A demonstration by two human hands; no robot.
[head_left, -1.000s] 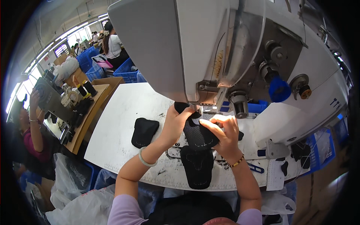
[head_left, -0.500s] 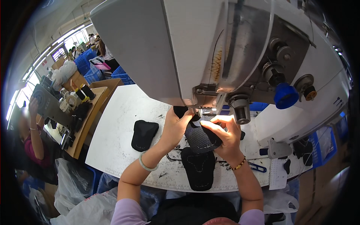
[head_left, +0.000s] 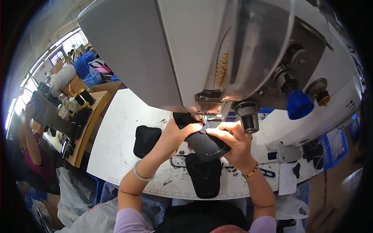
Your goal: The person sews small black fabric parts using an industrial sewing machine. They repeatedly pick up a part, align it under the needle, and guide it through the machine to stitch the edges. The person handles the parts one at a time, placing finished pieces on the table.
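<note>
Under the sewing head (head_left: 217,58), left hand (head_left: 175,136) and right hand (head_left: 233,141) pinch a black piece (head_left: 206,143), mid-stitch; next, steady feeding seems needed.

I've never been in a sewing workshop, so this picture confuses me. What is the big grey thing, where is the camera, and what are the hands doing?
The camera sits on the worker's head and looks down, so the picture bends at its edges. The big grey shape is a sewing machine, seen from very close. Under its needle, the left hand and right hand together hold a black fabric piece. On the white table lie two more black pieces: one left of the hands, one just below them. Another person works at the far left.
</note>
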